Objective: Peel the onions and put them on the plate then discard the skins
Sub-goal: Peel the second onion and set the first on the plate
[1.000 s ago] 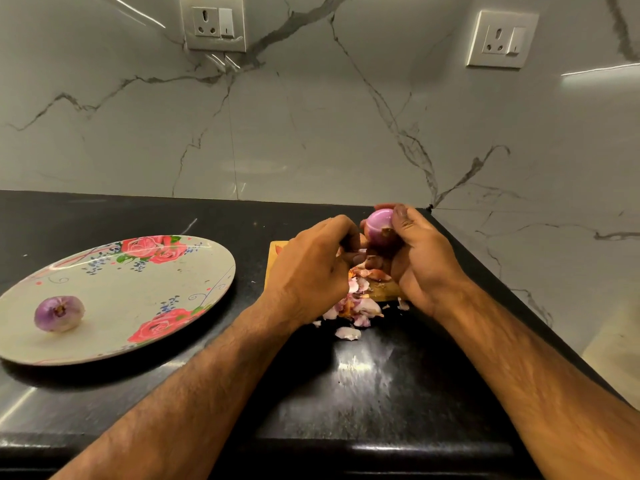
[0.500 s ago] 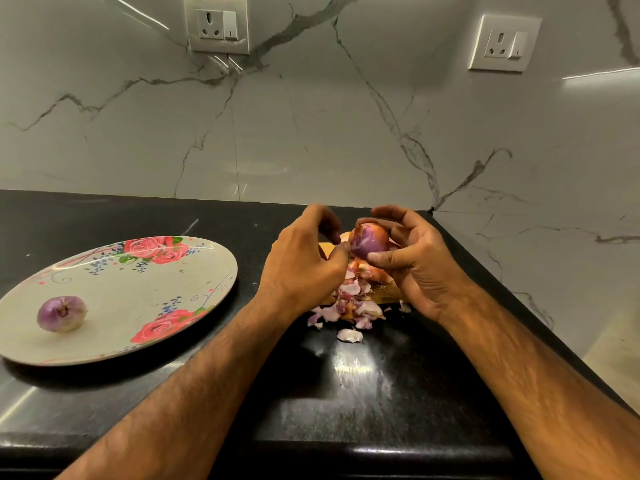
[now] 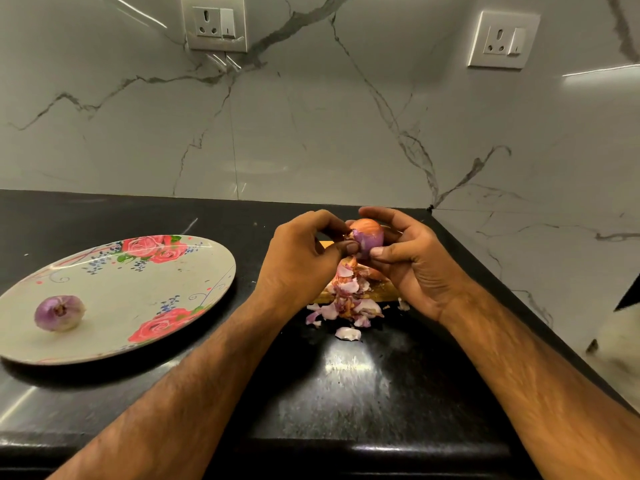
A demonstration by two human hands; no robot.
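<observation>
Head view: the half-peeled onion (image 3: 367,235) I am working on is small and round. Its top is under dry orange-brown skin, while its lower left is bare, glossy purple, with a torn edge of skin curling at the left side. A second, peeled onion (image 3: 59,312), pale purple all over, lies on the near left part of the flowered plate (image 3: 145,289), well apart from my hands.

Half a second ago the onion showed me mostly a dark purple face with only a little brown. Now the orange skin faces up and more pale purple flesh shows beneath it. My left thumb and forefinger, which were then just beside the onion, have closed on the torn skin at its left side. The plate and the peeled onion have not moved.

The onion sits in the air between my two hands, above the far end of the heap of skins (image 3: 346,299) that lies across the wooden cutting board (image 3: 382,293) and spills onto the black counter (image 3: 363,393). My right hand (image 3: 412,258) clasps it from the right, with the fingers curled over the far side and the thumb pressed under its near lower edge. My left hand (image 3: 301,265) pinches its skin from the left, the other fingers curled in. The two hands almost meet around it.
</observation>
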